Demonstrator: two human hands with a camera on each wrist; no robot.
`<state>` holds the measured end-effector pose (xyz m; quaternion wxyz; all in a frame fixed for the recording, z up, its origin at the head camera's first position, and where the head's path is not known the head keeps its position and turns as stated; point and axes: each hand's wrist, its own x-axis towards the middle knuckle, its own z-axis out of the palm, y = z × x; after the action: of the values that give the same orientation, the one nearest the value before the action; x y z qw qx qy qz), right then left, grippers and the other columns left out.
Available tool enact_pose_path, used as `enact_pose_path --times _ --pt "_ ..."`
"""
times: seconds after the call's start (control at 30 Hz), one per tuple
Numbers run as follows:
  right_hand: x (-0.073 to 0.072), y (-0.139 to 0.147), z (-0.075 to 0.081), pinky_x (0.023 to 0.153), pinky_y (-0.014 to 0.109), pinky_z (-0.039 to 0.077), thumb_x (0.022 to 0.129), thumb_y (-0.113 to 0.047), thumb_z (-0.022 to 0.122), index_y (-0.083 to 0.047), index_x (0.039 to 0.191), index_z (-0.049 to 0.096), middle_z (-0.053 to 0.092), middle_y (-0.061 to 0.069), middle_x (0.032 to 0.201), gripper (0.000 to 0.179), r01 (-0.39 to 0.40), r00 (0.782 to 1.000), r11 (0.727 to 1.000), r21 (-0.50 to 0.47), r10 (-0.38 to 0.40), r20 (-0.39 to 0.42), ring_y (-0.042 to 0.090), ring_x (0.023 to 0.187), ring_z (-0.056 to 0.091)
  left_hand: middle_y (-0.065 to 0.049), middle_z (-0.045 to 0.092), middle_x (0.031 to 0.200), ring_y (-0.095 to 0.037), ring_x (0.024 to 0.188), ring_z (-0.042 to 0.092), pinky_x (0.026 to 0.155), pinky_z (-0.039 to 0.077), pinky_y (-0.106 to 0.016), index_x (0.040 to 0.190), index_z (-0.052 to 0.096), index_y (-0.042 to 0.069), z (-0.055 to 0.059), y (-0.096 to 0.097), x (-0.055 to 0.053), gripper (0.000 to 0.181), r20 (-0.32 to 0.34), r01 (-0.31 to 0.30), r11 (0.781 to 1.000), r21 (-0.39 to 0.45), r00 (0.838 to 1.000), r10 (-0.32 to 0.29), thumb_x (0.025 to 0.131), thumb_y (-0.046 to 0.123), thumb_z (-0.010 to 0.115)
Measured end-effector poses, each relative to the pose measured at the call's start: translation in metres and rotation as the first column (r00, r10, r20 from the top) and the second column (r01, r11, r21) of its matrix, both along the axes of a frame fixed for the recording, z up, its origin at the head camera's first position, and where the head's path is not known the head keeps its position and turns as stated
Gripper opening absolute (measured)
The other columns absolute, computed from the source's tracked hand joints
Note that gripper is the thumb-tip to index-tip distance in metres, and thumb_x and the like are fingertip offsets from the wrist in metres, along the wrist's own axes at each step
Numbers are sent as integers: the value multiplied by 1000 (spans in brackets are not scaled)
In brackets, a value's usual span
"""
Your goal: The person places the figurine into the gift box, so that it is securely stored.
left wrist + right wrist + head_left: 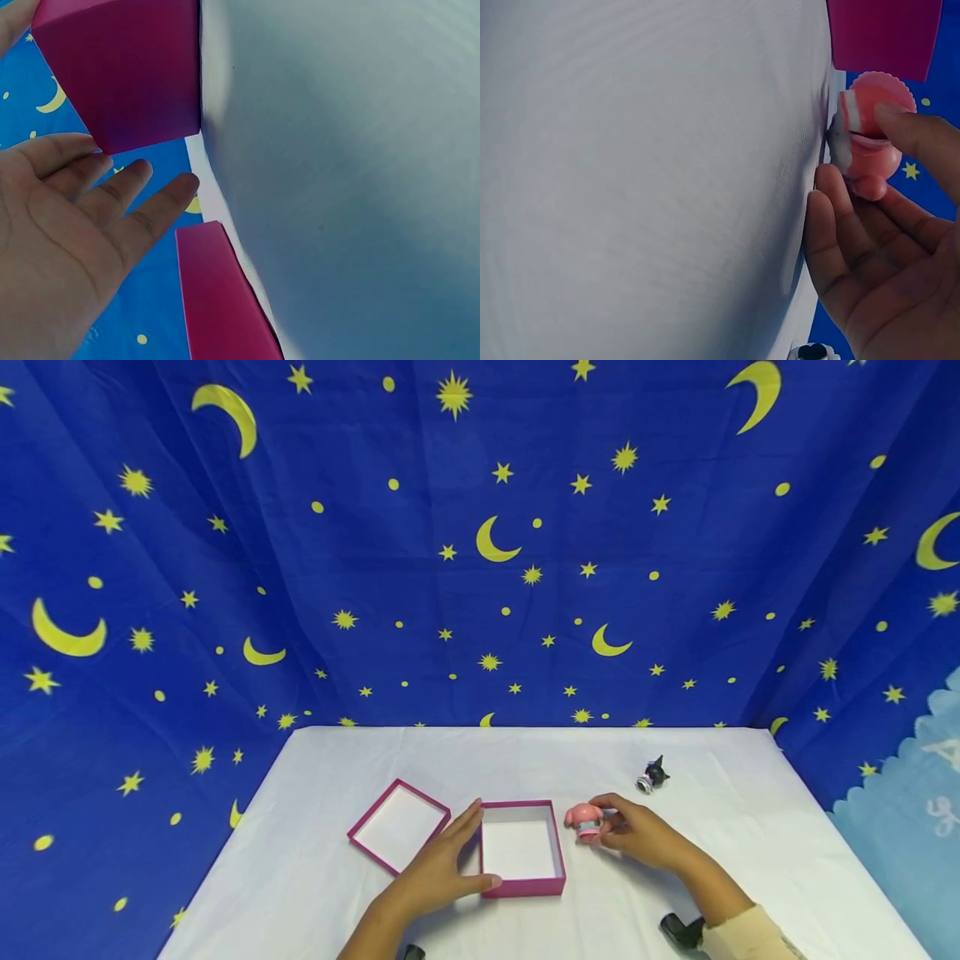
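Note:
A pink toy figurine (584, 821) with a light blue band is pinched in my right hand (637, 832), just right of the open box. In the right wrist view the thumb lies on the figurine (874, 139) and the fingers are on its other side. The magenta box (522, 888) has a white inside with nothing in it. My left hand (438, 872) lies along its left side, thumb at the near corner and straight fingertips by the far one. The left wrist view has the fingers extended beside the box (127, 75).
The magenta-rimmed lid (399, 827), its white inside facing up, lies left of the box, partly behind my left hand. Toward the back right is a small black-and-white figurine (653, 775). A blue curtain (480, 460) with moons and stars surrounds the white table (337, 760).

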<state>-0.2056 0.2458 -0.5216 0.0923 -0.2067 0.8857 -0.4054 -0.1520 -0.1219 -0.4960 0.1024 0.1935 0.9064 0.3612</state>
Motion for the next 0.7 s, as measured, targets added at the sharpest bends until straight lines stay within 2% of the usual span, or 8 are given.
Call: enact_pose_path --times 0.1,0.23,0.4,0.7 --pt "1 1 0 79 21 58 88 -13 75 -3 135 55 73 13 113 52 8 1000 999 -41 -8 -7 19 101 72 3 17 171 -32 155 25 124 27 -59 162 25 21 -1 0 0 105 -2 -2 1000 -4 1000 2 81 65 74" --pt "3 1 0 90 29 61 89 -10 75 4 136 52 64 25 130 54 18 1000 992 -126 -19 -8 37 115 69 5 17 171 -32 156 25 124 27 -58 162 24 22 -2 1 1 104 -4 -6 1000 -11 1000 6 81 65 73" --pt "8 -1 1 97 39 58 86 -7 78 7 135 50 56 28 133 58 71 997 975 -210 -77 -21 38 117 66 5 16 171 -32 156 24 124 27 -59 162 24 22 -1 1 2 103 1 2 1000 -4 1000 -2 82 65 73" --pt "12 -8 4 97 36 59 84 -7 80 4 135 56 51 20 125 58 90 993 960 -265 -106 -45 43 117 64 5 14 172 -32 156 23 124 26 -58 162 22 22 -1 1 2 103 4 9 1000 -12 1000 -9 83 66 71"
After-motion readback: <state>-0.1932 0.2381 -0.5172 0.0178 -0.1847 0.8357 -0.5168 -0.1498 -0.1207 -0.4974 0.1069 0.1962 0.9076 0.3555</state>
